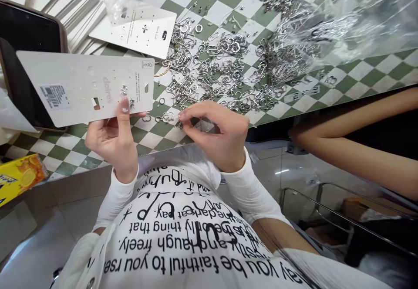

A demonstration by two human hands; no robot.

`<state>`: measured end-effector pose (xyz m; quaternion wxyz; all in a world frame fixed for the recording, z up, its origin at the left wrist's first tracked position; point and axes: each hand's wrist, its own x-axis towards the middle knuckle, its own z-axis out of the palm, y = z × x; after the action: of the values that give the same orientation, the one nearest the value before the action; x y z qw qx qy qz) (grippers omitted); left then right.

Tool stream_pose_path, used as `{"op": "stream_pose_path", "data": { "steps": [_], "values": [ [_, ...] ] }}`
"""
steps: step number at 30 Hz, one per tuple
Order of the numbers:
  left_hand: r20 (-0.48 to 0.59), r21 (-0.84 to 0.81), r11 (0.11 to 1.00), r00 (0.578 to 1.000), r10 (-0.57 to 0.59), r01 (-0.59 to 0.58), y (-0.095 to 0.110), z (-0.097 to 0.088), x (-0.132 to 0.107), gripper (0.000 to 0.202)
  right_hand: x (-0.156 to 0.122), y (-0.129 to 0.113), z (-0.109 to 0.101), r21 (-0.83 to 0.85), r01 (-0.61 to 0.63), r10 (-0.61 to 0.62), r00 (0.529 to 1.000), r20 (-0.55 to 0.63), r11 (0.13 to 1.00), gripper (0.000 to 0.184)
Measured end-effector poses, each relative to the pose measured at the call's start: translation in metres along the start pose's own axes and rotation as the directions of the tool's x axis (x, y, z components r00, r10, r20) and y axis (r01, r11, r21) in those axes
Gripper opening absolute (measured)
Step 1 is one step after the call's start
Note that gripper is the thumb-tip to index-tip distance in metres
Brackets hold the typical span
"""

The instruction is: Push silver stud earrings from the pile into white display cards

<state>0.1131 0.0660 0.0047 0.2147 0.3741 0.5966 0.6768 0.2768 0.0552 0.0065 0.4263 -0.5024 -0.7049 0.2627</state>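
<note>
My left hand (114, 143) grips a white jewelry card (124, 73) by its lower edge, the thumb pressed on its face beside small metal pieces. A barcode label (55, 96) and faint pink lettering show on that card. Close to the table's near edge, my right hand (214, 130) has thumb and index finger pinched together. Whatever sits between those fingertips is too small to make out. Just left of them lie a few small silver rings (168, 116). Beyond spreads a loose heap of silver rings and hoops (209, 71).
Stacked white cards (72, 10) and a phone (29, 32) lie at left, with another card (137, 29) behind. Clear plastic bags (346, 23) cover metal pieces at right. A yellow box (22, 178) is at lower left. Another person's arm (355, 149) rests at right.
</note>
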Motion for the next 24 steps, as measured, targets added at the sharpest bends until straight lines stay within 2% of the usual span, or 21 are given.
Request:
{"op": "stream_pose_path", "data": {
  "steps": [5,9,17,21,24],
  "values": [
    [0.018,0.039,0.999,1.0,0.001,-0.002,0.001,0.001,-0.001,0.016,0.001,0.0,0.0,-0.233,0.06,-0.056,0.998,0.027,0.971,0.004],
    [0.034,0.052,0.999,0.999,-0.012,0.01,0.001,0.0,-0.001,0.017,-0.002,-0.003,0.003,-0.318,0.016,0.013,0.996,0.09,0.948,0.008],
    [0.049,0.069,0.998,0.999,-0.004,0.001,0.002,0.001,-0.001,0.018,0.001,-0.007,0.009,-0.295,-0.034,0.077,0.988,0.135,0.955,0.008],
    [0.044,0.085,0.996,0.999,-0.01,0.006,0.004,0.002,-0.002,0.018,0.002,-0.006,0.011,-0.275,0.021,0.026,0.986,0.167,0.961,0.008],
    [0.027,0.072,0.997,0.999,-0.029,0.027,0.007,0.003,-0.002,0.015,0.001,-0.005,0.01,-0.149,0.034,-0.016,0.992,0.122,0.988,0.011]
  ]
}}
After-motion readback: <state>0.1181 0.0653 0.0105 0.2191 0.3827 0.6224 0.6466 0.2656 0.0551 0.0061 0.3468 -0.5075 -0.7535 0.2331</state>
